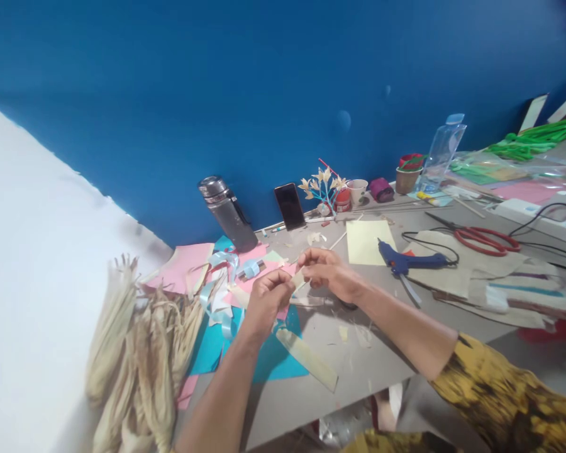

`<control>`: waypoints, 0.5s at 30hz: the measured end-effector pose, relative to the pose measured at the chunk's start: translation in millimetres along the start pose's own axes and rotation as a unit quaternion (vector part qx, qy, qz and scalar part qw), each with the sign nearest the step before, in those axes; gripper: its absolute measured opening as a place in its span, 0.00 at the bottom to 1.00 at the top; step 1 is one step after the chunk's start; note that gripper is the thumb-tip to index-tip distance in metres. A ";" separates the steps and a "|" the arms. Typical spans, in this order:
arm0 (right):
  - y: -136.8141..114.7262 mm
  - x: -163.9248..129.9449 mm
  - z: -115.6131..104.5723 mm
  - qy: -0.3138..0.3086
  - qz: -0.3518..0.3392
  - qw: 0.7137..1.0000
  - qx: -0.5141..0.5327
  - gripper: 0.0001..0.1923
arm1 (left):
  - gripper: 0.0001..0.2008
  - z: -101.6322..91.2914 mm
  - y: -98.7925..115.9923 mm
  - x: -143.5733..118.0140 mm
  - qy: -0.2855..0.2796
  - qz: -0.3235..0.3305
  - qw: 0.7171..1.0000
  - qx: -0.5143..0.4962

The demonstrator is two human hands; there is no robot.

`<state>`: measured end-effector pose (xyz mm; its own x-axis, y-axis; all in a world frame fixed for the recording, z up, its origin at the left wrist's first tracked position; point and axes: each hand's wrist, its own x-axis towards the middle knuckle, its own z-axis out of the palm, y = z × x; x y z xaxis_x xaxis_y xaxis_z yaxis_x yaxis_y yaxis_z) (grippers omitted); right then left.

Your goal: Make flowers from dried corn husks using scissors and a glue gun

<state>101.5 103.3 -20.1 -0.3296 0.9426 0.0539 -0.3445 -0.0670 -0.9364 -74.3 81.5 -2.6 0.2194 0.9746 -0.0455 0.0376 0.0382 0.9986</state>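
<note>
My left hand (272, 296) and my right hand (325, 272) meet over the middle of the table, both with fingers pinched. Between them is a small pale strip of corn husk (299, 279), one end in each hand. Below my hands a longer pale husk strip (307, 357) lies slantwise across blue paper (276, 368) and the tabletop. Dried corn husks (144, 358) hang in a bunch at the table's left edge. Curls of light blue ribbon (251, 269) lie left of my hands among pink paper (183, 267).
A grey flask (229, 217) and a phone (290, 206) lean by the wall. Husk flowers (324, 185) stand beside a paper cup (357, 190). On the right lie a blue glue gun (408, 259) with its cord, red-handled scissors (485, 240), a plastic bottle (441, 157) and a power strip (542, 220).
</note>
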 end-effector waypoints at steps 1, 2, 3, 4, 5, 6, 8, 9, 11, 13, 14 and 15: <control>-1.6 -0.9 -0.3 -0.017 0.011 1.000 -0.006 0.16 | 0.10 -1.4 1.3 -0.1 -0.011 0.005 1.000 0.019; -3.2 -1.9 -0.2 -0.030 0.023 0.999 -0.016 0.17 | 0.10 -2.6 2.5 -0.1 -0.020 0.011 0.999 0.040; -4.4 -2.6 0.3 -0.041 0.032 0.998 -0.027 0.17 | 0.11 -3.6 3.4 -0.1 -0.026 0.016 0.998 0.058; -5.2 -3.2 1.0 -0.048 0.036 0.998 -0.036 0.16 | 0.11 -4.3 4.0 0.0 -0.032 0.019 0.997 0.072; -5.5 -3.4 1.9 -0.051 0.037 0.997 -0.041 0.15 | 0.12 -4.7 4.5 -0.1 -0.039 0.020 0.996 0.078; -5.3 -3.5 2.7 -0.054 0.033 0.997 -0.039 0.14 | 0.12 -4.9 4.8 -0.2 -0.047 0.022 0.996 0.079; -4.1 -3.4 4.0 -0.072 0.030 0.997 -0.011 0.12 | 0.13 -4.7 5.3 -0.7 -0.064 0.027 0.995 0.068; -3.2 -3.4 4.4 -0.086 0.035 0.996 0.012 0.11 | 0.13 -4.5 5.6 -1.1 -0.073 0.028 0.995 0.057; -1.4 -3.5 4.6 -0.113 0.054 0.990 0.063 0.10 | 0.13 -4.3 5.9 -1.9 -0.089 0.024 0.995 0.023; 0.0 -3.7 4.1 -0.133 0.077 0.982 0.111 0.11 | 0.13 -4.9 6.1 -2.5 -0.107 0.012 0.994 -0.015; 0.4 -3.6 3.4 -0.141 0.088 0.977 0.130 0.11 | 0.13 -5.6 6.1 -2.7 -0.114 0.009 0.993 -0.031; 0.6 -3.2 2.2 -0.148 0.093 0.973 0.150 0.11 | 0.13 -6.5 6.1 -2.7 -0.122 0.009 0.992 -0.045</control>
<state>100.4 99.5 -20.0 -0.6347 0.7721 0.0321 -0.4806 -0.3618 -0.7988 -81.0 80.6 3.8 0.4483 0.8936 -0.0230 -0.0532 0.0524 0.9972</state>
